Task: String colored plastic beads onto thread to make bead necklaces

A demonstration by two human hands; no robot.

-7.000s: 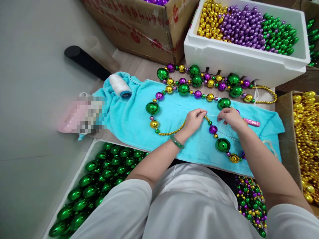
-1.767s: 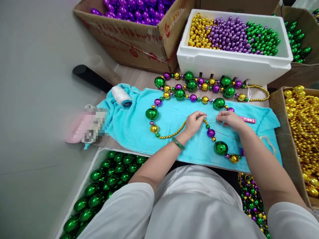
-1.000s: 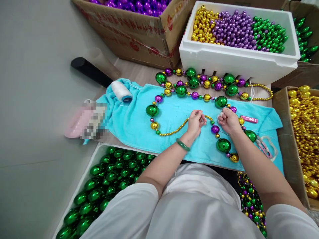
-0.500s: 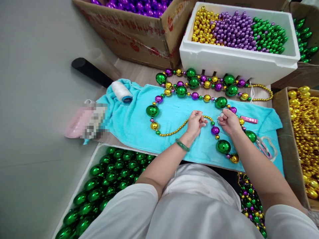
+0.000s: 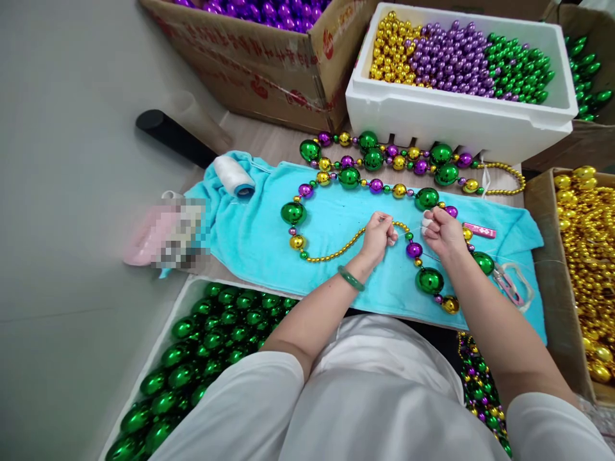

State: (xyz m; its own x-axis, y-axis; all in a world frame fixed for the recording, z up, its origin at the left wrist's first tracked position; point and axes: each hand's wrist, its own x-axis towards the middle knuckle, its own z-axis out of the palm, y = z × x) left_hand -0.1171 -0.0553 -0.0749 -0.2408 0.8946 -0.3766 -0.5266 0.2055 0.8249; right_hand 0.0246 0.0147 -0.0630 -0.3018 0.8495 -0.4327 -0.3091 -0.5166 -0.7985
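A beaded strand (image 5: pixel 429 280) of green, purple and gold balls loops over the blue towel (image 5: pixel 250 256). Its run of small gold beads passes by my left hand (image 5: pixel 378 235), whose fingers are pinched on a thin thread (image 5: pixel 417 228) beside those beads. My right hand (image 5: pixel 441 232) is closed in a fist with the thread stretched between both hands; its grip on the thread is partly hidden. Just right of that hand lie a small pink bar (image 5: pixel 479 230) and pink-handled snips (image 5: pixel 509 286). A white thread spool (image 5: pixel 229 173) rests on the towel's left end.
Behind the towel lies another beaded strand (image 5: pixel 446 174), before a white foam box (image 5: pixel 456 118) of small beads. A carton (image 5: pixel 269 70) holds purple balls; another carton (image 5: pixel 552 282) at right holds gold beads. Large green balls (image 5: pixel 182 374) fill a container at lower left.
My right hand has shifted very slightly to the right and upward, its fist a little more turned. My left hand stays almost where it was, and the strand has barely moved.
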